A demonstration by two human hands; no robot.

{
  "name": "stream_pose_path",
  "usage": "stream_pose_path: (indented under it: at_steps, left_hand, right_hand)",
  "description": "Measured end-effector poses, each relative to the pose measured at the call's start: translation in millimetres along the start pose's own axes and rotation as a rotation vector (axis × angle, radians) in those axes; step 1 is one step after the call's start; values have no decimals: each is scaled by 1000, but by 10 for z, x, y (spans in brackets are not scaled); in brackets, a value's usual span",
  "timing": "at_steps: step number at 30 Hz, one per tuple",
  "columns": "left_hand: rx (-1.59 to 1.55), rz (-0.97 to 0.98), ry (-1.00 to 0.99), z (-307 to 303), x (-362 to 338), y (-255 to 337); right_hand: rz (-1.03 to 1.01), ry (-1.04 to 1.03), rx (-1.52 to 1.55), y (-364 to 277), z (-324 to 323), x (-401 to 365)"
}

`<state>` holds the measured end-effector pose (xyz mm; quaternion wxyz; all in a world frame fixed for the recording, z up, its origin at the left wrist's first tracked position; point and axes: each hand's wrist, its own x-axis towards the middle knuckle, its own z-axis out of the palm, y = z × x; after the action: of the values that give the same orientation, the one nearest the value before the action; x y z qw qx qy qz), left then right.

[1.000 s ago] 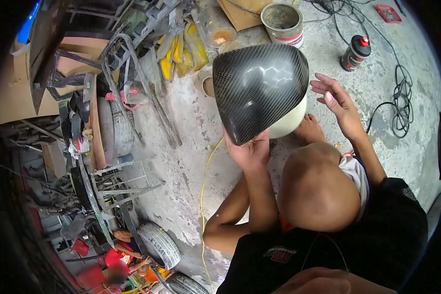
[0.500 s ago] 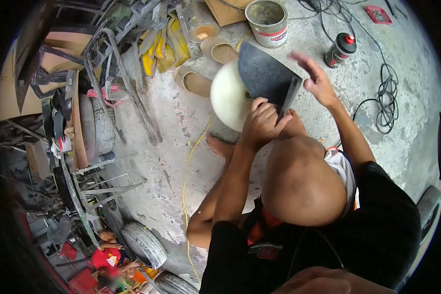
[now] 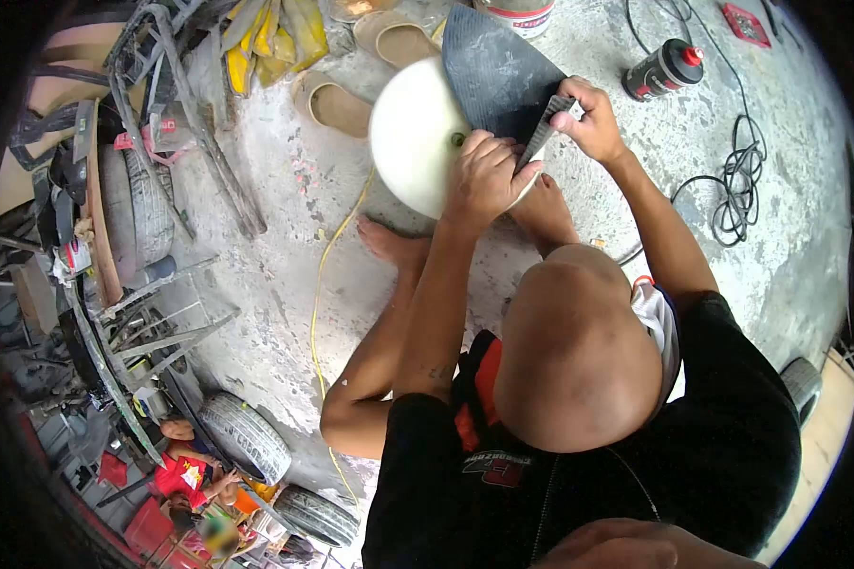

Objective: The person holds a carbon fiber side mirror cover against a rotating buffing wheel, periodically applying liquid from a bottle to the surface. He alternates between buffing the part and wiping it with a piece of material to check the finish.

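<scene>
A dark, ribbed, fan-shaped panel rests partly over a round cream-white disc, with an edge strip standing up along its near right side. My left hand grips the near end of that edge, fingers curled on the dark panel and thumb against the strip. At the far right corner of the panel, my right hand pinches the strip between thumb and fingers. The disc lies just beyond my bare feet, and a small dark hole shows near my left knuckles.
A black bottle with a red cap, a paint can, a red tray and coiled black cable lie around. Tan clogs and a yellow cord are left. Metal frames, tires and people in the lower left.
My right hand has come down from open in the air and taken hold of the panel's edge. The camera view has shifted, so the bottle and can appear higher.
</scene>
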<state>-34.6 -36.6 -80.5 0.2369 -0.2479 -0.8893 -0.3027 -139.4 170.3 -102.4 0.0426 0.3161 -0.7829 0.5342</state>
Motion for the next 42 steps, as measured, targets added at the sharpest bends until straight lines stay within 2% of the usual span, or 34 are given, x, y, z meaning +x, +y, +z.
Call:
stream_pose_path:
  at_steps: [7, 8, 9, 11, 12, 13, 14, 15, 16, 17, 18, 19, 20, 21, 22, 23, 25, 26, 27, 28, 29, 30, 33, 34, 35, 37, 38, 39, 41, 42]
  left_hand:
    - [-18, -61, -55, 84, -7, 18]
    - [-31, -40, -56, 94, -2, 24]
    - [-42, -20, -57, 94, -8, 35]
    - [-47, -34, -44, -14, 8, 117]
    - [-53, -44, -35, -116, 29, 178]
    - [-35, -74, 60, -284, 37, 218]
    - [107, -162, 155, -441, -33, 252]
    - [75, -455, 238, -668, -102, 364]
    - [-216, -875, 288, -907, -338, 404]
    - [84, -980, 312, -1290, -368, 591]
    - [392, -1067, 340, -1649, -359, 700]
    - [316, -862, 853, -1770, -670, 484]
    - [554, -950, 748, -2114, -829, 551]
    - [433, -1018, 768, -2377, -867, 671]
    - [411, -970, 811, -2512, -917, 705]
    - [389, -922, 852, -2642, -974, 732]
    - [394, -1101, 856, -2959, -1351, 780]
    - [429, -1219, 853, -3072, -1438, 860]
    - [338, -1260, 965, -3171, -1672, 829]
    - [362, -1314, 989, -3261, -1854, 852]
    - [387, -1372, 1015, -3325, -2044, 884]
    - [404, -1476, 1035, -3319, -2048, 987]
    - [494, -1625, 1182, -3274, -2444, 1027]
    - [476, -1553, 1225, -3194, -2470, 1045]
    - [472, -1570, 1237, -3166, -2497, 1042]
    - [163, -1550, 1383, -3215, -2600, 1033]
    - [-28, -1448, 1437, -3250, -2817, 969]
    - [-30, -1454, 1455, -3302, -2905, 946]
    - [-282, -1356, 1548, -3335, -3004, 918]
    - [-251, -1374, 1580, -3328, -2921, 936]
  right_hand:
    - [91, -41, 97, 16, -94, -70]
    - [123, -131, 72, 120, -166, -134]
    - [122, -134, 69, 71, -160, -158]
    - [66, 69, 24, -123, -139, -268]
    - [121, 146, 13, -158, -110, -419]
    - [202, 290, 54, -123, -86, -571]
    - [355, 328, 57, -29, -48, -783]
    - [512, 366, 60, 76, 1, -1056]
    - [752, 192, 60, 167, 36, -1367]
    - [982, 11, 63, 250, 81, -1674]
    - [982, -137, -2, 327, 182, -2005]
    - [977, -288, -66, 364, 245, -2198]
    - [976, -282, -66, 352, 253, -2192]
    - [1013, -297, -45, 348, 285, -2207]
    - [1053, -315, -21, 328, 320, -2224]
    - [1056, -318, -16, 366, 360, -2225]
    - [1013, -354, 389, 500, 417, -2171]
    - [998, -369, 374, 312, 428, -2082]
    - [910, -448, 330, 345, 466, -2101]
    - [920, -566, 72, 80, 443, -1883]
    - [615, -299, 106, -131, 638, -1909]
    - [503, -246, 10, -357, 779, -1797]
    - [449, -309, -339, -633, 1106, -1311]
    - [452, -349, -453, -649, 1167, -1129]
    - [454, -390, -549, -675, 1212, -1005]
    - [451, -461, -699, -752, 1252, -878]
    - [445, -487, -763, -793, 1230, -810]
    - [449, -515, -816, -791, 1281, -749]
    - [436, -543, -884, -886, 1281, -741]
    - [431, -553, -914, -919, 1282, -712]
